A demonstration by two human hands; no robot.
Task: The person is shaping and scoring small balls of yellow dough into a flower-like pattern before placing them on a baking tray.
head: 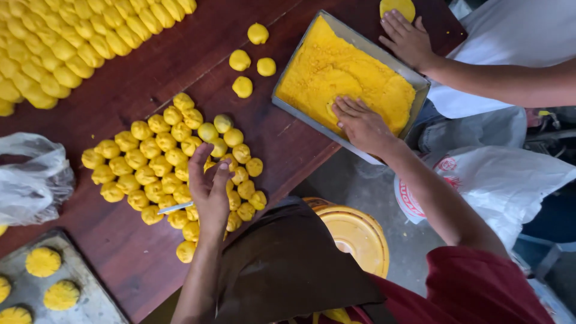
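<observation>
From the head camera we looked down on a dark red wooden table point(150, 78). Our left hand point(210, 186) hovered over a cluster of yellow dough balls point(150, 162) near the table's front edge, fingers loosely curled and thumb raised; it seemed to pinch one ball between thumb and fingertips, though the ball itself was mostly hidden, so we could not be sure of the grip. A thin white strip point(175, 207) poked out from under the hand toward eight o'clock.

Our right hand point(360, 123) lay open and flat, fingers spread, pressing into a slab of yellow dough point(336, 72) that filled a rectangular metal tray point(420, 81). The tray sat at about two o'clock from the ball cluster, overhanging the table's edge.

At twelve o'clock from the cluster four loose balls point(249, 60) lay apart from the rest. At ten o'clock, in the far corner, a large mass of packed dough pieces point(72, 48) ran off the frame. A crumpled clear plastic bag point(30, 180) sat at nine o'clock, and a grey baking sheet point(90, 300) with ridged yellow rounds lay at seven o'clock.

Another person's hand point(408, 39) rested palm down at the table's far corner, just beyond the tray, beside a flat yellow disc point(397, 7). Below the table stood a yellow bucket lid point(357, 234).
</observation>
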